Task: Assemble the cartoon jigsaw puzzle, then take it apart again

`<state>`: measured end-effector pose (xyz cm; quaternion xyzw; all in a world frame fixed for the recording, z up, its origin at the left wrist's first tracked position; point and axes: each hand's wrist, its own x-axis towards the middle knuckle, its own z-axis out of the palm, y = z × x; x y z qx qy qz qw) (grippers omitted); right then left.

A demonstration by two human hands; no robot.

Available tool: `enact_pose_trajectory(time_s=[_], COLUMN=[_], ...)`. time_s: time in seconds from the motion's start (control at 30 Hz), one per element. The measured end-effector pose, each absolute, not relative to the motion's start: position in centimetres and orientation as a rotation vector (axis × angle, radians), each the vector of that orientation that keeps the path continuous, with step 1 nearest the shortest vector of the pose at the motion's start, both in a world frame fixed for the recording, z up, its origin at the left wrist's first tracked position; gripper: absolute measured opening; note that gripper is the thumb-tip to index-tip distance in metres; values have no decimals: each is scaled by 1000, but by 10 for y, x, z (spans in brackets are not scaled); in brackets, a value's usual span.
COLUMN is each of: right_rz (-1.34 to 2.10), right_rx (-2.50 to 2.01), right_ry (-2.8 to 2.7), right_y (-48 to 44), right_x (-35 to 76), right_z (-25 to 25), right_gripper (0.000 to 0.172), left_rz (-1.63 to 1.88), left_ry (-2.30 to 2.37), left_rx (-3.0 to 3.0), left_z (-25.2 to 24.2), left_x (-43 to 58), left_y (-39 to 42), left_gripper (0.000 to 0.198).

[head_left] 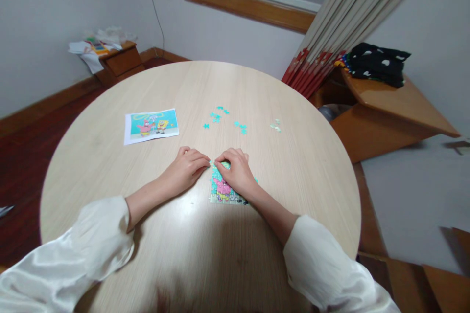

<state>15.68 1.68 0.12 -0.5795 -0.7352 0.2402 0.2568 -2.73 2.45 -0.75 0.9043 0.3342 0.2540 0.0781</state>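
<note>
Puzzle [222,188] well inside table edge [205,62]

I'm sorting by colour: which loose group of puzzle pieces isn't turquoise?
The pale group, farthest to the right; the other loose groups, nearer the table's middle, are turquoise.

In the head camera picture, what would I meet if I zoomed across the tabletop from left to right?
Printed picture → left hand → right hand → pale puzzle pieces.
</note>
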Motion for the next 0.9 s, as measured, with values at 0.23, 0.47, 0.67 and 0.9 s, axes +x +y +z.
enact_pose_trajectory(time_s=[0.23, 0.47, 0.67, 0.9], right_rz=[624, 632, 632, 625], right_rx=[-1549, -1552, -1544, -1542], right_ry=[-1995, -2006, -2015, -2020], right_y=[17, 17, 17, 16], right_x=[157, 157, 157, 157], right_z=[-3, -2, -2, -1], right_gripper=[12, 11, 12, 10], left_rz=[762, 718, 712, 676], left_ry=[1065, 1118, 1113, 1080], left_rx=[2600, 2472, 2538, 2678], left_z=[-9, -6, -9, -10], left_x=[-26, -23, -22, -23], left_y=[24, 22, 22, 23], left_gripper=[15, 12, 14, 20])
